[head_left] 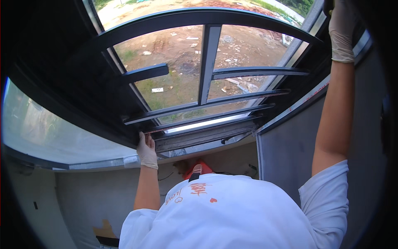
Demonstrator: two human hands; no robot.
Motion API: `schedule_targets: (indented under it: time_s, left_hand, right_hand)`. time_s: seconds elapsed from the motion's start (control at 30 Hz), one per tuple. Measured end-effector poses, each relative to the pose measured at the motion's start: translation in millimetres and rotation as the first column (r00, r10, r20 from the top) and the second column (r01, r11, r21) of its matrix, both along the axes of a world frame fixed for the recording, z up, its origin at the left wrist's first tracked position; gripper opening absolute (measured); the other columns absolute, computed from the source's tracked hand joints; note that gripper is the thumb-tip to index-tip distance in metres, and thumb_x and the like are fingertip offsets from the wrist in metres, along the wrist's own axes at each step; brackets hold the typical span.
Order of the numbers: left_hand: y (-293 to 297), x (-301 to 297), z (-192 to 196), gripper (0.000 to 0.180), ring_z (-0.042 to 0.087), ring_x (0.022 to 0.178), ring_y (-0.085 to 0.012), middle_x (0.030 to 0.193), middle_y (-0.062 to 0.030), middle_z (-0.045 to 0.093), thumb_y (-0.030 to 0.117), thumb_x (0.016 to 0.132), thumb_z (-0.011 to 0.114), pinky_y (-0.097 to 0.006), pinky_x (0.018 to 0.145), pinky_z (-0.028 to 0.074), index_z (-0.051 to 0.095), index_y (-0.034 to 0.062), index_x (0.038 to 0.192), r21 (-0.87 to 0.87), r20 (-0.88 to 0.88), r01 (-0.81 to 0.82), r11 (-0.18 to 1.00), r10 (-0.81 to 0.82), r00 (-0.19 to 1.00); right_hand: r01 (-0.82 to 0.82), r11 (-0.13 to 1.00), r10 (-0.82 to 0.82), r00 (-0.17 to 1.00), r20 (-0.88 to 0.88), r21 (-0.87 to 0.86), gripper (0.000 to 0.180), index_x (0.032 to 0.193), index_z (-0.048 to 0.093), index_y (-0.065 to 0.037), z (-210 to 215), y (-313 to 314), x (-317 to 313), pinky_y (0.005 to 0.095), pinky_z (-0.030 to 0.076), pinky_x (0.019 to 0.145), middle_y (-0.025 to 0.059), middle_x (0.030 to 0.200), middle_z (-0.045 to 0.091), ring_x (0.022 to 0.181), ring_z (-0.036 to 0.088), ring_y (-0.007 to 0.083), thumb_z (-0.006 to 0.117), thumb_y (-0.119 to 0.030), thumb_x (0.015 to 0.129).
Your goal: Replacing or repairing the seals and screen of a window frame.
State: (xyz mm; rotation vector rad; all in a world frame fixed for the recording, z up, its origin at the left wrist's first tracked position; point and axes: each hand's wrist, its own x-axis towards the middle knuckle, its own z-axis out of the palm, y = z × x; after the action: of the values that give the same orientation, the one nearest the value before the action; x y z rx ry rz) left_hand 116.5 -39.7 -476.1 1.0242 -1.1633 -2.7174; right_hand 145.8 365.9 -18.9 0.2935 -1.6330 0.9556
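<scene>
The right hand [342,25], in a thin pale glove, runs into the dark upper-right rim of the view; its fingertips and whatever they may hold are hard to make out, so how far that grip is closed cannot be told. Deep shadow swallows the left part of the dark window frame [209,62]. A red object [200,167] low in the middle is partly covered by the white T-shirt [232,211].

A grey panel [290,128] stands right of the frame, beside the raised right arm; a hazy pane [45,120] lies left. Rubble-strewn ground [182,54] shows between the frame's bars.

The left hand [147,151], gloved too, touches the frame's lower-left corner, fingers slightly bent; whether they close around it is unclear. The frame extends up and right from that grip.
</scene>
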Motion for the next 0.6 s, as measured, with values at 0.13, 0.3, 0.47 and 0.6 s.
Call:
schedule_targets:
  time_s: [0.13,0.3,0.47,0.6]
  left_hand:
    - [4,-1,2,0.03,0.054,0.081,-0.0052,0.097,0.0014,0.063,0.031,0.083,0.067,-0.019,0.067,0.043,0.061,0.0131,0.107,-0.038,0.027,-0.015,0.999,0.016,1.0]
    - [10,-3,-15,0.02,0.054,0.078,-0.0042,0.095,0.0027,0.063,0.023,0.088,0.061,-0.019,0.069,0.043,0.063,0.0127,0.105,0.012,-0.035,0.087,0.996,-0.086,0.996]
    - [17,20,20,0.013,0.054,0.071,-0.0041,0.088,0.0011,0.064,0.019,0.087,0.061,-0.019,0.061,0.041,0.067,0.0095,0.092,-0.345,0.07,0.332,0.878,-0.328,0.942]
    - [66,37,73,0.011,0.056,0.067,-0.0072,0.084,-0.0013,0.063,0.015,0.084,0.066,-0.021,0.057,0.043,0.068,0.0053,0.089,-0.771,-0.253,0.21,0.601,-0.592,0.765]
  right_hand:
    - [0.205,0.979,-0.203,0.975,-0.088,0.017,0.029,0.101,0.061,-0.003,-2,10,-1,0.0205,0.041,0.067,-0.0014,0.082,0.059,0.073,0.053,0.0073,0.058,-0.027,0.086]
    - [-0.565,0.626,0.454,0.824,-0.338,-0.537,0.022,0.093,0.06,-0.003,10,122,34,0.0208,0.04,0.059,-0.0002,0.077,0.056,0.07,0.051,0.0078,0.058,-0.025,0.089]
    - [0.069,0.996,-0.061,0.991,0.121,-0.065,0.026,0.111,0.053,-0.002,-107,-11,77,0.0257,0.048,0.074,0.0119,0.093,0.063,0.075,0.062,0.0149,0.051,-0.021,0.093]
    - [0.023,0.949,0.129,0.881,0.456,-0.313,0.017,0.102,0.056,-0.001,-210,-60,108,0.0188,0.044,0.053,0.0021,0.075,0.059,0.058,0.052,0.0046,0.059,-0.011,0.089]
